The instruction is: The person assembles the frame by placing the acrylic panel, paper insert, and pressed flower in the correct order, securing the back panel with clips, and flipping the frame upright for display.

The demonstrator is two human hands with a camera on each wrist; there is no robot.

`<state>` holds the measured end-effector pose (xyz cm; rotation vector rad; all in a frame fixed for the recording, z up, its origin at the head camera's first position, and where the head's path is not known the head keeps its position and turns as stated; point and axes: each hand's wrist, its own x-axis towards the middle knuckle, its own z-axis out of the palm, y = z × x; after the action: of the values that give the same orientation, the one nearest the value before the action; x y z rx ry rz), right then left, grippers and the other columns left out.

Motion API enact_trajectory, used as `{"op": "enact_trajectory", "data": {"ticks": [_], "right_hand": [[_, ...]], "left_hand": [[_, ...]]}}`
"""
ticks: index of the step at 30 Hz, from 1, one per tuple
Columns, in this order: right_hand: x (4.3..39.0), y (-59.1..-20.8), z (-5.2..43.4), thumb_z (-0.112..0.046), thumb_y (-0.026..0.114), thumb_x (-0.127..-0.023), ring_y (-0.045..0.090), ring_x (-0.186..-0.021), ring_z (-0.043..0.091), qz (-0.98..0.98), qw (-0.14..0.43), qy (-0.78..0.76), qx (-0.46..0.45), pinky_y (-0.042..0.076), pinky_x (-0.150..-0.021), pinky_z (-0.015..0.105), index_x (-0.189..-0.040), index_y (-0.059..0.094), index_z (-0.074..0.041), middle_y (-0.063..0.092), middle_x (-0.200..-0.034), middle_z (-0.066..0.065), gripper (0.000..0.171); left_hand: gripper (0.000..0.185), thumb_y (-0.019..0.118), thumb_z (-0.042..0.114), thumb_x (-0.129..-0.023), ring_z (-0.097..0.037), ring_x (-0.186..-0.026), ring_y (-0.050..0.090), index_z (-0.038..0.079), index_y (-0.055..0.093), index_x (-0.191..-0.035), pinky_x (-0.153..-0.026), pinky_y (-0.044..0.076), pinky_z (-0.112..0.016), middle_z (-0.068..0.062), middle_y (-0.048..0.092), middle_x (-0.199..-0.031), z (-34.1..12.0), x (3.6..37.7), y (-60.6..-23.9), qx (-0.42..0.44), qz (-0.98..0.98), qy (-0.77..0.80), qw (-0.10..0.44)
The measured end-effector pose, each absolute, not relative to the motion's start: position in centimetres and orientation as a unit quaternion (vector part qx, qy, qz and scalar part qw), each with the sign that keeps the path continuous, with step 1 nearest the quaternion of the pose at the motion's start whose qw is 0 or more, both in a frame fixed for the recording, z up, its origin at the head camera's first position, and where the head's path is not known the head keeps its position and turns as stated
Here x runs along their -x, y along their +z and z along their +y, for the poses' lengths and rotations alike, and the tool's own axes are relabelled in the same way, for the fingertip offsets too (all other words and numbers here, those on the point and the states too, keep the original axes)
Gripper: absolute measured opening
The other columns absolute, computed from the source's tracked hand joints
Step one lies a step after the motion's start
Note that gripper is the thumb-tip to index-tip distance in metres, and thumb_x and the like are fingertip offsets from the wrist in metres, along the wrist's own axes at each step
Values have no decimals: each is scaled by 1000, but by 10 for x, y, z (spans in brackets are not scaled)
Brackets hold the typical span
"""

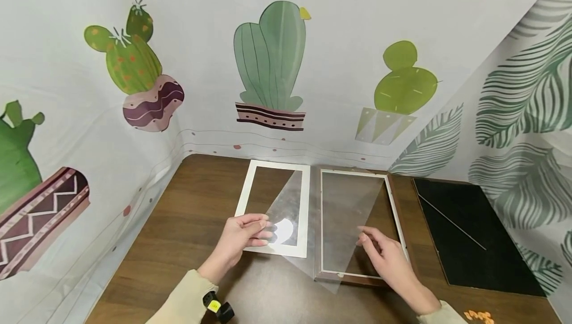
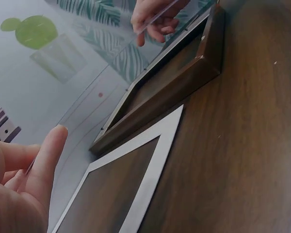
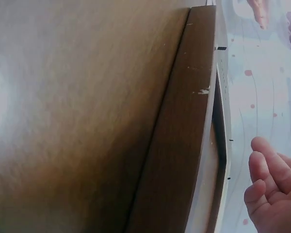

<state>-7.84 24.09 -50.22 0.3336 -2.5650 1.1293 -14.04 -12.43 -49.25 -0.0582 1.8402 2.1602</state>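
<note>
Clear sheet (image 1: 313, 215) pinched by left hand (image 1: 243, 237) and right hand (image 1: 386, 254) above wooden frame (image 1: 402, 215).

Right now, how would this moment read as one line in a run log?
left hand: pinches clear sheet | right hand: holds sheet's other edge | sheet: lifted over white mat and brown frame | black backing board: at right

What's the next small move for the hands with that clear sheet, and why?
Probably slide the clear sheet right and square it over the wooden frame. The left hand and right hand both pinch it, but it sits skewed, its left part overlapping the white mat.
</note>
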Motion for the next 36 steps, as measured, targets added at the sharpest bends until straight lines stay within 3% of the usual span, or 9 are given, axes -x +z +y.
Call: {"op": "enact_trajectory", "data": {"ticks": [6, 11, 19, 25, 36], "right_hand": [[78, -500, 243, -4, 59, -105, 64, -65, 15, -849, 122, 512, -50, 53, -54, 24, -111, 73, -2, 71, -78, -1, 15], [78, -500, 249, -6, 57, -107, 64, -65, 14, -832, 104, 545, -15, 55, -55, 26, -112, 70, 2, 70, -77, 2, 16], [76, -502, 260, -5, 55, -107, 65, -64, 10, -816, 93, 571, 16, 57, -57, 24, -111, 65, 10, 70, -75, 3, 18], [76, -497, 273, -1, 53, -107, 62, -64, 8, -818, 100, 566, 13, 56, -57, 22, -109, 63, 11, 67, -74, 0, 16], [75, -491, 299, -1, 54, -107, 57, -64, 9, -841, 78, 535, 7, 53, -57, 21, -108, 64, 10, 62, -72, -2, 14]], "left_hand": [[28, 67, 0, -98, -13, -76, 77, -17, 65, -121, -65, 64, -25, -17, 78, -103, -111, 135, -496, 25, 634, 757, 156], [27, 67, -1, -97, -12, -76, 75, -18, 65, -118, -65, 64, -25, -16, 78, -101, -100, 131, -500, 22, 628, 761, 161], [27, 68, -2, -98, -20, -90, 78, -18, 64, -119, -78, 65, -32, -24, 75, -108, -89, 125, -506, -14, 617, 758, 210], [24, 71, -2, -95, -15, -85, 77, -18, 66, -113, -78, 64, -27, -21, 77, -100, -82, 125, -504, -46, 627, 740, 240], [29, 67, 5, -100, -13, -76, 74, -20, 63, -115, -74, 65, -31, -15, 76, -90, -58, 138, -501, -85, 640, 718, 260]]}}
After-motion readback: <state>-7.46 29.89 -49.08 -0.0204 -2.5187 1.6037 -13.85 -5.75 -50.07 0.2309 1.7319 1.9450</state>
